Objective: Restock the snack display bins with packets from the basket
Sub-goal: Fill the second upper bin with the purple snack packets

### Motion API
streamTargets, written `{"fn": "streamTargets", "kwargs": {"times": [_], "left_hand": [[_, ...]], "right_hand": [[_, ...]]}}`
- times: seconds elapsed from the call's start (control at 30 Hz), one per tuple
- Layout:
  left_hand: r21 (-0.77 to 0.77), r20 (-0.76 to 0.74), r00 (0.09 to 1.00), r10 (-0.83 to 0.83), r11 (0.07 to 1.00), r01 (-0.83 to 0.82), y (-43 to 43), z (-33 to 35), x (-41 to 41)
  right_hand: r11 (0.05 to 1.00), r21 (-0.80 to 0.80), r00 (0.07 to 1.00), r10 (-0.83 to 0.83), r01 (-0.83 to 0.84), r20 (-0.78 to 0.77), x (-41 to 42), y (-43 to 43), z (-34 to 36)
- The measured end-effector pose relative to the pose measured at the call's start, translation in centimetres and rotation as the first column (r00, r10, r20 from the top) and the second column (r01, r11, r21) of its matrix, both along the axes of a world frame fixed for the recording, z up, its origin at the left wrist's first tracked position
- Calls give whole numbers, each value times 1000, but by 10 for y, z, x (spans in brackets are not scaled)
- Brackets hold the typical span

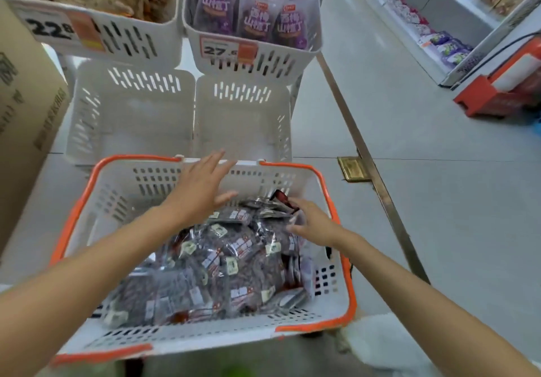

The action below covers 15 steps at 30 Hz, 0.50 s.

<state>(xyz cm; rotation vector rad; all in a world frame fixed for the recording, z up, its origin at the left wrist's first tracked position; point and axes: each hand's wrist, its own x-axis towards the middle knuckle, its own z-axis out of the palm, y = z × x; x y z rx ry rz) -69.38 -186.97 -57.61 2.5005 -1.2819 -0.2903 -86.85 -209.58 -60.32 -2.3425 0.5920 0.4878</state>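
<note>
A white basket with an orange rim (341,224) stands in front of me, filled with several clear packets of dark snacks (234,262). My left hand (202,189) hovers over the basket's far side with fingers spread and straight, holding nothing. My right hand (311,221) reaches into the right side of the basket and its fingers touch a dark red packet (284,199) at the top of the pile; I cannot tell whether it grips it. Beyond the basket stand two white display bins, left (131,119) and right (243,122), with nothing visible inside.
Above them, an upper bin (251,63) holds purple packets and another bin (96,37) holds brown snacks, both with price tags. A cardboard box (26,107) stands at the left. An aisle floor, a metal floor strip (369,169) and shelves (456,19) lie to the right.
</note>
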Motion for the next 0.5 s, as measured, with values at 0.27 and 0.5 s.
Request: {"fn": "streamTargets", "kwargs": {"times": [0.27,0.5], "left_hand": [[-3,-219,976,10,1000,-11,14,-27,-38],[-229,-657,754,-16,957,-179,-20,-10,-60]], "right_hand": [[976,-181,966,-78,125,248,-11,11,-22],[923,382,972,-56,-37,229,-9,29,50]]}}
